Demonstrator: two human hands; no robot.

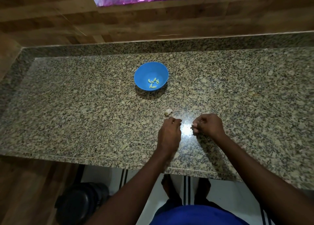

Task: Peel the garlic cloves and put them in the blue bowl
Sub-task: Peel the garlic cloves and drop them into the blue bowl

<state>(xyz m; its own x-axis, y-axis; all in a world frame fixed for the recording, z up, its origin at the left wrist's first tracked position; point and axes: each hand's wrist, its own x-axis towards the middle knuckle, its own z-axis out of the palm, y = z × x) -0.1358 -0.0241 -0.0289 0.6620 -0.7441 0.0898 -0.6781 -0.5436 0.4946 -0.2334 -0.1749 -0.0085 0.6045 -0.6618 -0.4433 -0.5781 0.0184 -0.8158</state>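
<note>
Nearest the counter edge, the left hand (pixel 169 129) is seen curled into a loose fist above the speckled granite countertop (pixel 85 114), its fingers drawn in; whether anything is pinched between them cannot be told. Just beside it, across a bright patch of glare, the right hand (pixel 209 124) is likewise curled, and a small pale piece, probably a garlic clove (pixel 193 125) or a bit of its skin, is nipped at the fingertips (pixel 195 131).

A little farther back, just beyond the left hand, a small papery cream-coloured lump of unpeeled garlic (pixel 168 112) is left lying on the stone, touched by neither hand.

Farther still, well apart from the hands, the round blue plastic bowl (pixel 144 72) stands upright, with several pale yellow-green peeled cloves (pixel 153 83) gathered in its bottom.

The garlic is judged to be very light and firm, with dry, brittle skin that tears readily, while a peeled clove is likely to be slightly sticky and easily dropped. The lump is best taken between thumb and forefinger at its sides, the skin being started from the root end.
</note>
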